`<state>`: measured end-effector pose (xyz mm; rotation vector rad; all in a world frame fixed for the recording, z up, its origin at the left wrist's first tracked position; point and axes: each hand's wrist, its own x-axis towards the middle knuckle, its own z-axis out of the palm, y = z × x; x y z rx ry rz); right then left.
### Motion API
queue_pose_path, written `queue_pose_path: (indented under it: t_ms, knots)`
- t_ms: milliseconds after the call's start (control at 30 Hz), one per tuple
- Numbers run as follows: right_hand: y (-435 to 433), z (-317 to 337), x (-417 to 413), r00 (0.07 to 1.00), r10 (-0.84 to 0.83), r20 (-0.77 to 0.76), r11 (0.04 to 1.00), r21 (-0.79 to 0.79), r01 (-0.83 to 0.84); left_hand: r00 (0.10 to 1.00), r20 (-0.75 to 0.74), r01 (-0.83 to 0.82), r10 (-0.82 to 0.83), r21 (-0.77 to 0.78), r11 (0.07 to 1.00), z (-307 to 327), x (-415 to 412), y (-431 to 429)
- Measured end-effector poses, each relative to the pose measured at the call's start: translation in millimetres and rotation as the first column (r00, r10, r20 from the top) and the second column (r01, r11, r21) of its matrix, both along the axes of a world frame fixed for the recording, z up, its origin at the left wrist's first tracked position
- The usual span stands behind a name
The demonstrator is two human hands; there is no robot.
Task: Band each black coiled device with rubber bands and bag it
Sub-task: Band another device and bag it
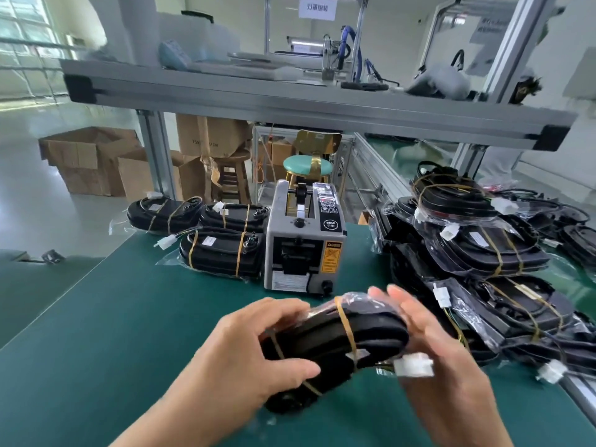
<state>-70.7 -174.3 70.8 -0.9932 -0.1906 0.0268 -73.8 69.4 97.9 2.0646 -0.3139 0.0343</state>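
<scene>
Fingers [283, 312] of left hand [245, 356] grip coiled device [338, 341].

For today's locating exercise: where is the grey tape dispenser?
Head view, centre: tape dispenser on the green mat, between three bagged devices left and a pile right.

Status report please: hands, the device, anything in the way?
Left hand grips device at left end; right hand flat on right end. Device banded twice, in plastic. Nothing in the way.

Matt green tabletop [135, 317]; glossy clear plastic bag [358, 300] over matt black coiled device [338, 343]; brushed aluminium frame rail [290, 104]; brown cardboard boxes [93, 159].
</scene>
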Motion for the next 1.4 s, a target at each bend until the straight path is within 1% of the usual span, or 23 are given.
queue_pose_path:
  t_ms: [33, 67, 133, 200, 267, 333, 433, 533, 567, 600, 633, 667, 733, 767, 800, 867, 967, 1033, 1133, 1200, 1267, 1333, 1400]
  knots:
    - [-3.5, 4.5, 1.1, 0.994, -0.081, 0.067, 0.981, -0.169, 0.091, 0.999, 0.048, -0.001, -0.002, 0.07, 0.998, 4.2, -1.2, 1.4]
    - [-6.3, 9.5, 1.7, 0.982, -0.109, 0.151, 0.929, -0.337, 0.155, 0.998, 0.065, 0.002, -0.009, 0.093, 0.996, 7.6, -2.4, 2.0]
    - [-9.9, 18.9, 1.4, 0.963, -0.042, 0.264, 0.803, -0.565, 0.19, 0.997, 0.077, 0.001, -0.008, 0.097, 0.995, 10.4, -3.9, 2.5]
    - [-7.9, 28.9, -0.7, 0.96, 0.027, 0.278, 0.704, -0.687, 0.179, 0.996, 0.084, -0.003, -0.007, 0.109, 0.994, 9.6, -4.9, 2.5]
    - [-3.1, 36.5, -0.5, 0.956, 0.049, 0.288, 0.625, -0.755, 0.195, 0.995, 0.096, 0.0, -0.013, 0.132, 0.991, 8.6, -5.8, 1.9]
    - [5.7, 42.3, -0.8, 0.941, 0.02, 0.337, 0.613, -0.748, 0.254, 0.994, 0.109, 0.01, -0.028, 0.163, 0.987, 8.2, -6.1, 1.4]
    - [13.2, 43.5, 0.9, 0.897, -0.136, 0.422, 0.651, -0.644, 0.401, 0.988, 0.114, 0.075, -0.1, 0.211, 0.975, 11.0, -4.6, 0.9]
    - [11.6, 40.9, 0.5, 0.89, -0.214, 0.404, 0.674, -0.598, 0.434, 0.979, 0.097, 0.15, -0.18, 0.254, 0.955, 17.3, 3.2, 0.0]
    - [7.6, 37.9, 0.7, 0.907, -0.192, 0.374, 0.699, -0.597, 0.394, 0.976, 0.086, 0.169, -0.199, 0.273, 0.947, 19.4, 7.9, 0.1]
    - [2.6, 35.3, 0.4, 0.937, -0.134, 0.322, 0.74, -0.597, 0.311, 0.973, 0.076, 0.188, -0.219, 0.297, 0.936, 21.7, 12.3, 0.4]
    - [-3.1, 32.8, 0.2, 0.965, -0.029, 0.26, 0.763, -0.618, 0.189, 0.968, 0.068, 0.209, -0.243, 0.321, 0.924, 24.3, 16.8, -0.1]
    - [-8.7, 30.4, 0.4, 0.977, 0.088, 0.193, 0.74, -0.67, 0.065, 0.961, 0.062, 0.233, -0.27, 0.346, 0.909, 27.0, 21.2, -1.3]
    - [-15.0, 26.4, 0.9, 0.964, 0.264, 0.037, 0.622, -0.771, -0.141, 0.944, 0.047, 0.282, -0.326, 0.397, 0.874, 31.8, 29.4, -5.1]
    - [-15.8, 23.5, 1.1, 0.953, 0.303, -0.02, 0.58, -0.789, -0.201, 0.935, 0.036, 0.306, -0.352, 0.415, 0.857, 33.4, 33.0, -7.5]
    - [-15.1, 20.4, 0.9, 0.953, 0.298, -0.049, 0.573, -0.79, -0.219, 0.929, 0.022, 0.326, -0.369, 0.423, 0.845, 34.7, 36.3, -9.9]
    - [-10.4, 13.2, -2.5, 0.974, 0.225, -0.039, 0.599, -0.782, -0.17, 0.927, 0.006, 0.347, -0.376, 0.37, 0.862, 35.0, 40.2, -14.6]
    - [-4.0, 0.9, -10.0, 0.988, 0.154, -0.026, 0.649, -0.751, -0.121, 0.927, 0.089, 0.329, -0.365, 0.276, 0.903, 31.2, 43.0, -25.2]
    - [0.0, -3.1, -13.6, 0.99, 0.135, -0.031, 0.705, -0.7, -0.118, 0.918, 0.142, 0.326, -0.371, 0.262, 0.908, 28.1, 42.7, -33.6]
    - [3.0, -2.9, -15.0, 0.994, 0.109, 0.006, 0.723, -0.687, -0.075, 0.889, 0.223, 0.328, -0.4, 0.3, 0.896, 24.8, 43.3, -42.2]
    - [4.1, -3.8, -15.9, 0.996, 0.089, 0.012, 0.725, -0.686, -0.056, 0.883, 0.275, 0.276, -0.38, 0.349, 0.896, 22.6, 43.7, -47.9]
    - [7.8, -5.0, -17.1, 0.999, 0.047, 0.027, 0.7, -0.714, -0.013, 0.894, 0.314, 0.203, -0.321, 0.353, 0.913, 20.0, 42.6, -55.1]
    - [12.5, -10.9, -18.8, 0.997, -0.046, 0.064, 0.689, -0.721, 0.078, 0.892, 0.368, 0.136, -0.262, 0.333, 0.933, 16.8, 39.4, -61.0]
    - [17.1, -18.7, -20.2, 0.976, -0.188, 0.105, 0.693, -0.691, 0.208, 0.881, 0.45, 0.015, -0.148, 0.286, 0.958, 11.1, 33.5, -62.3]
